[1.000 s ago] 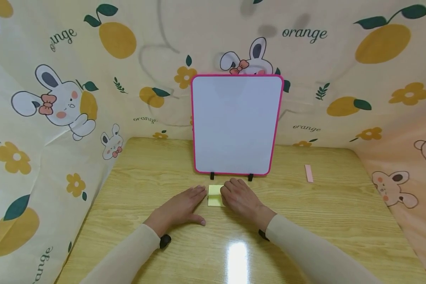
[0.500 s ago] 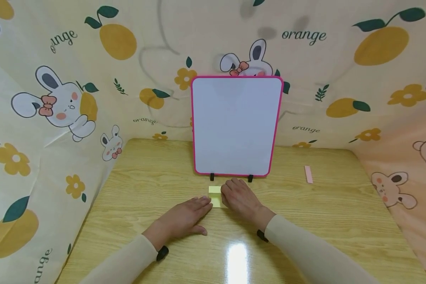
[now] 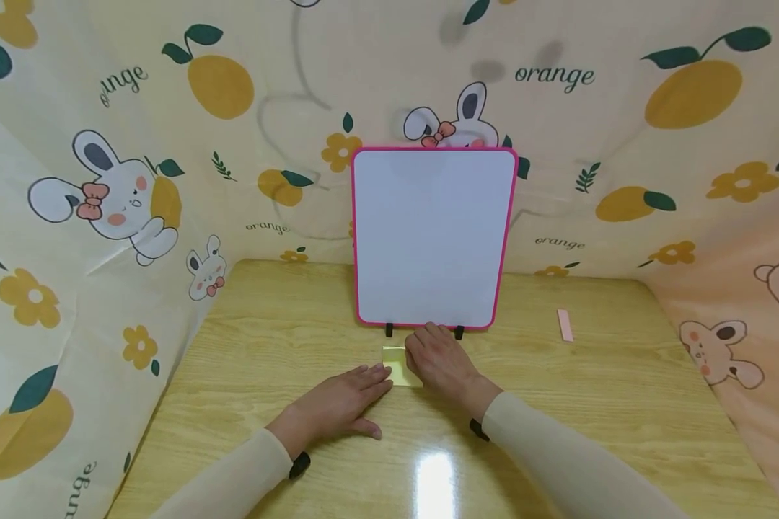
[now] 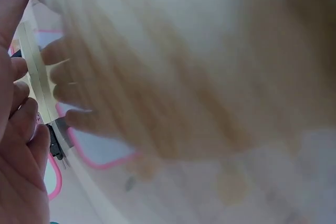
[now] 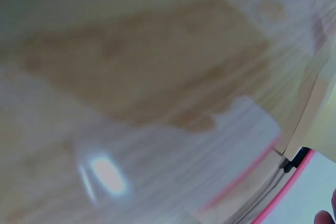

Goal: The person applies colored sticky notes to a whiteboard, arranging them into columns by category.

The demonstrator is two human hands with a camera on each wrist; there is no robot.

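Note:
On the table, a small yellow sticky note [image 3: 400, 373] lies in front of the whiteboard, with a narrow lighter strip along its far edge. My right hand [image 3: 443, 359] pinches it from the right with curled fingers and covers that side. My left hand [image 3: 344, 400] lies nearly flat, its fingertips on the note's left edge and its thumb spread toward me. In the left wrist view the note appears as a thin pale strip beside the left hand [image 4: 21, 150]. The right wrist view catches only a fingertip of the right hand [image 5: 323, 217].
A white board [image 3: 435, 238] with a pink frame stands upright on black feet [image 3: 389, 330] just beyond the hands. To the right lies a small pink paper strip [image 3: 565, 326] on the wooden table [image 3: 591, 404]. Printed cloth [image 3: 298, 72] encloses the back and sides.
My left hand has moved nearer to me and right, onto the note's left edge. The lighter far strip of the note has narrowed. My right hand keeps its hold.

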